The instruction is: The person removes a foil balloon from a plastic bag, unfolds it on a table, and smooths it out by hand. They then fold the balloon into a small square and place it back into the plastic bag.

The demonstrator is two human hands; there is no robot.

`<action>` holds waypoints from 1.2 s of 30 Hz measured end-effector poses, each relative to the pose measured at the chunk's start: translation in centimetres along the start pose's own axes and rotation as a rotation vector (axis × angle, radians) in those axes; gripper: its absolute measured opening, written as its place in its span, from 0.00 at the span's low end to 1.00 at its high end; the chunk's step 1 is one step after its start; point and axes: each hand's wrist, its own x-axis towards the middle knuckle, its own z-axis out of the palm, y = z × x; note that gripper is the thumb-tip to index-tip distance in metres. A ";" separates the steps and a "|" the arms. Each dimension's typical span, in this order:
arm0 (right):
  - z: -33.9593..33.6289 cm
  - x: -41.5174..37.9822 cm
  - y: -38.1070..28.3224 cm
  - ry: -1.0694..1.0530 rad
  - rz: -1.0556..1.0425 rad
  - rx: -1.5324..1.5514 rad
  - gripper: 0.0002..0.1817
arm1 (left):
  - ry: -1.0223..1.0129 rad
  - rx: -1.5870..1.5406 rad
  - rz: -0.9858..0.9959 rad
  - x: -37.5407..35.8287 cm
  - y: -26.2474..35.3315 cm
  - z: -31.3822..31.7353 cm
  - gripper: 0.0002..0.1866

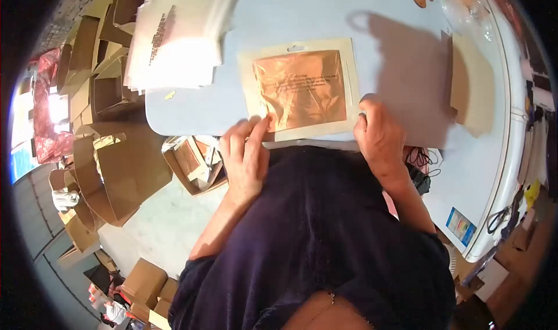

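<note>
Packet (300, 91), wrinkled and coppery, lies on the table (290, 10), upper middle of the frame. The left hand (243, 152) touches its lower-left corner, the right hand (382, 138) sits at its lower-right; whether either pinches, I can't tell. Uneven pulling might crease it; the nearby shirt (314, 213) could snag its edge.

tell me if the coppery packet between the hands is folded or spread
Spread: the coppery packet shows its wrinkled face framed by a pale border on all four sides.
</note>
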 end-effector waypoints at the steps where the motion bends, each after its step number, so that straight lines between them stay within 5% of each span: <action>1: 0.0 0.0 0.0 -0.002 0.002 0.006 0.18 | -0.004 0.029 -0.005 -0.9 0.1 -0.5 0.31; 3: 0.0 -0.1 0.0 -0.013 0.013 0.018 0.18 | 0.036 -0.107 -0.230 -2.5 0.8 -1.8 0.22; 5: 0.0 0.0 0.0 0.004 -0.017 0.024 0.18 | -0.008 -0.577 -0.721 -3.9 0.6 -2.2 0.16; 9: -0.1 0.1 0.4 0.006 -0.065 0.040 0.19 | -0.282 -1.316 -1.108 -2.3 -0.8 -1.0 0.14; 16: -1.0 -1.2 0.8 -0.028 -0.037 0.219 0.19 | -0.344 -1.468 -1.089 -2.8 0.5 0.3 0.13; 20: -3.1 -2.8 -0.6 -0.074 0.033 0.187 0.27 | -0.471 -1.518 -1.266 -4.5 -0.3 -0.6 0.15; 22: -3.5 -3.6 -0.9 -0.102 0.027 0.125 0.36 | -0.504 -1.536 -1.185 -3.8 0.5 -1.2 0.17; 29: -4.5 -6.3 -1.8 -0.239 0.269 0.285 0.41 | -0.719 -1.497 -0.965 -2.3 0.3 -1.5 0.17; 30: -4.2 -6.3 -1.8 -0.139 0.222 0.287 0.40 | -0.734 -1.510 -0.930 -2.8 0.0 -1.2 0.16; 34: -2.7 -7.4 -3.2 -0.099 0.573 1.067 0.28 | -0.803 -1.313 -0.928 -3.9 -0.8 -2.2 0.08; 36: -4.2 -6.3 -3.2 -0.226 0.519 0.995 0.25 | -0.793 -1.290 -1.063 -4.8 -1.6 -3.4 0.05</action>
